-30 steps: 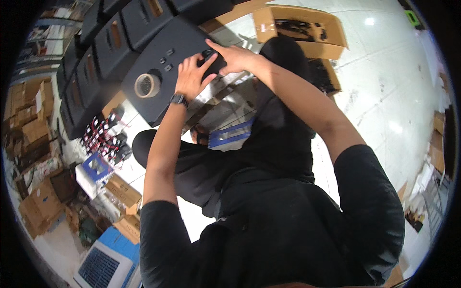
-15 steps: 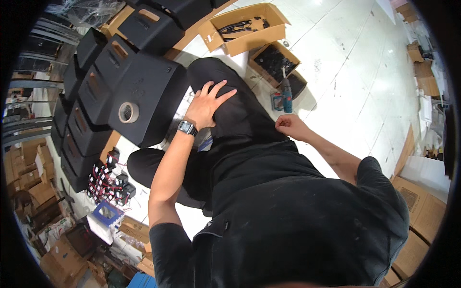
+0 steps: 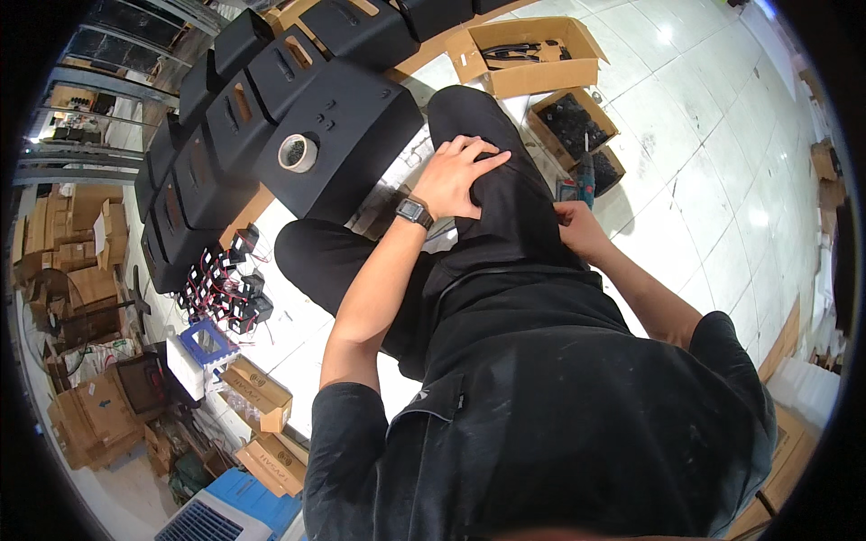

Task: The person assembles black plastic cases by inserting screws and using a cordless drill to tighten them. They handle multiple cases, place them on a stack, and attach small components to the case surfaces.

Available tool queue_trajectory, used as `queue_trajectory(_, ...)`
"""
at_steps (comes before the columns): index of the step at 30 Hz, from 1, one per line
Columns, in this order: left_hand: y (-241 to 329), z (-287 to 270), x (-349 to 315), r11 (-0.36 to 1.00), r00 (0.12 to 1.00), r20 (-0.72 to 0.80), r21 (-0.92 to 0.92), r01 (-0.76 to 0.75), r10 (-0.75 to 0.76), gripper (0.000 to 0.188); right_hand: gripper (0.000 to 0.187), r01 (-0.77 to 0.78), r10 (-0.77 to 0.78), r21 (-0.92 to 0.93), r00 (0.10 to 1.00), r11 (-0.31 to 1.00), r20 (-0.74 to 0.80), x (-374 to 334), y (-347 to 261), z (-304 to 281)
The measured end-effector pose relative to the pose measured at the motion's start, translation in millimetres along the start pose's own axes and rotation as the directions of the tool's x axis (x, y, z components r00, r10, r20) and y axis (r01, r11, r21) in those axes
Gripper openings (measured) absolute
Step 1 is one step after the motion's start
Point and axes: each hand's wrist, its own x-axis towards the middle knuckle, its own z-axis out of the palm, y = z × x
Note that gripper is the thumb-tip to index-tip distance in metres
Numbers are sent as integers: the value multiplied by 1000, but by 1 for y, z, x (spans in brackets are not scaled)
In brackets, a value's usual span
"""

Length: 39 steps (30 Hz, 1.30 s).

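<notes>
My left hand (image 3: 460, 177) lies on the thigh of my black trousers (image 3: 507, 171) with its fingers spread, holding nothing. At the outer side of the same leg is my right hand (image 3: 583, 231), its fingers curled in against the cloth. What they hold, if anything, is hidden. Left of my knee stands a large black box-shaped housing (image 3: 361, 135). On its top sits a pale tape roll (image 3: 298, 153) with small dark pieces inside its ring, and a few small black bits lie beside it. Beyond my right hand a teal power drill (image 3: 584, 180) stands by a carton.
More black housings (image 3: 203, 162) are stacked at the left. A carton with black parts (image 3: 532, 77) and a small carton of dark pieces (image 3: 557, 122) stand ahead. Black blocks with red wires (image 3: 236, 287) lie at the left, near a blue frame (image 3: 206, 343) and cartons (image 3: 257, 388).
The view has swung, so the surroundings sit further right. My right hand has come in closer against the trouser leg. My left hand stays on the thigh, its fingers a little less spread.
</notes>
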Motion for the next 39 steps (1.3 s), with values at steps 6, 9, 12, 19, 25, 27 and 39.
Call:
queue_trajectory(6,-3,-2,-6,1000,1000,3,-3,-14,14,97,23,104,-94,78,989,992,-117,-3,4,18)
queue_trajectory(9,-5,-4,-12,998,999,-39,-65,19,-21,98,22,48,-33,116,991,992,-128,-10,-1,5)
queue_trajectory(12,-11,-6,-22,983,991,-109,-177,53,-73,103,16,15,3,172,994,985,-105,-32,9,-42)
queue_trajectory(19,20,-9,-33,904,889,-285,-344,254,-358,84,22,-26,32,-185,999,982,31,-107,-46,-194)
queue_trajectory(25,101,-24,36,941,932,-344,-339,-8,-116,75,20,-7,16,-245,999,970,33,-84,-147,-200)
queue_trajectory(27,127,-25,62,996,936,-351,-89,-26,-7,87,20,34,-19,-233,997,972,68,-62,-179,-176)
queue_trajectory(39,47,-73,-5,-333,769,-164,-831,-445,-618,105,45,90,-103,61,959,994,262,68,-213,-3)
